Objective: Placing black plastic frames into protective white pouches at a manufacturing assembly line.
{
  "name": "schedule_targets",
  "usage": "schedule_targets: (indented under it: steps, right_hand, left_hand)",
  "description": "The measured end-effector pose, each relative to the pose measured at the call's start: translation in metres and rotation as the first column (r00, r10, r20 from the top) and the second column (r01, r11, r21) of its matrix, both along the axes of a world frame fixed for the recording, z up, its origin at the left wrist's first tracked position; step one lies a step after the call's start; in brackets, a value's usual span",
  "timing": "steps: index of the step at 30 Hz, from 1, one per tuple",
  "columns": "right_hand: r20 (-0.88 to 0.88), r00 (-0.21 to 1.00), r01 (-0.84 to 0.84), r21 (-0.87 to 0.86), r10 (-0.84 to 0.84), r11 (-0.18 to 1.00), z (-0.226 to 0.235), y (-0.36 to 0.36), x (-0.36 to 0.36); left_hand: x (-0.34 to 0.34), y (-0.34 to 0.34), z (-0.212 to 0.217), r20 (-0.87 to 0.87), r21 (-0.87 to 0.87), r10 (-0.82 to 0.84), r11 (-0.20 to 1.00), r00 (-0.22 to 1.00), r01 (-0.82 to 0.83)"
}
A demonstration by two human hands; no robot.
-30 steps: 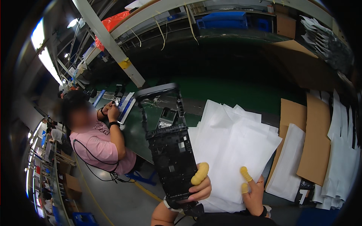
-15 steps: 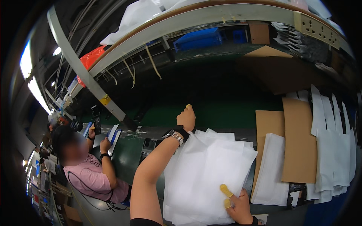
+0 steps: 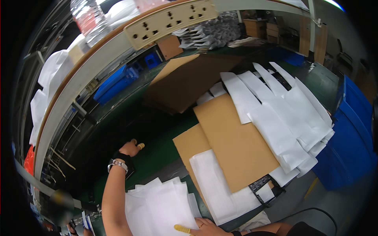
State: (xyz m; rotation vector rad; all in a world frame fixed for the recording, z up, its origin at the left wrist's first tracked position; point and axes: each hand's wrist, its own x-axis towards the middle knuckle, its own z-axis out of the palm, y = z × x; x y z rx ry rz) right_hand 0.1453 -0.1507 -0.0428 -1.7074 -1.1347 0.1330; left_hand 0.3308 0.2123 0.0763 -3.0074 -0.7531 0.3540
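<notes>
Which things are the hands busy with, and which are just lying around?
Seems part of the job:
white sheets, touched by the right hand
yellow finger covers, worn on both hands
The left hand may hold something; I can't tell.

Probably just around:
clear bottle
socket strip
blue bin

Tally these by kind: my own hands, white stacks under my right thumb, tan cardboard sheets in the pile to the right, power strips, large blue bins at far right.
Own hands: 2, left hand and right hand
White stack: 1
Tan cardboard sheets: 2
Power strip: 1
Large blue bin: 1
Total: 7
</notes>
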Motion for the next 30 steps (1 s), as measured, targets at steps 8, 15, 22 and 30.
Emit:
schedule_targets:
  steps: [8,15,22,30]
  right_hand:
    - [0.06,0.998,-0.018,0.047,0.015,0.999,-0.023,0.005,-0.004]
    - [-0.031,0.996,-0.085,0.111,0.089,0.99,-0.133,0.071,-0.05]
    - [-0.106,0.994,0.064,0.392,-0.024,0.918,-0.051,0.019,-0.017]
    - [0.076,0.997,-0.001,0.171,-0.012,0.985,-0.022,0.002,-0.01]
  left_hand:
    - [0.123,-0.264,-0.002,0.227,-0.127,-0.466,0.856,0.855,0.501]
    - [0.183,-0.35,-0.066,0.36,-0.332,-0.07,0.922,0.93,0.198]
    - [0.181,-0.275,-0.061,0.254,-0.163,-0.21,0.953,0.944,0.256]
    - [0.075,-0.149,-0.042,0.426,-0.396,-0.126,0.865,0.896,0.309]
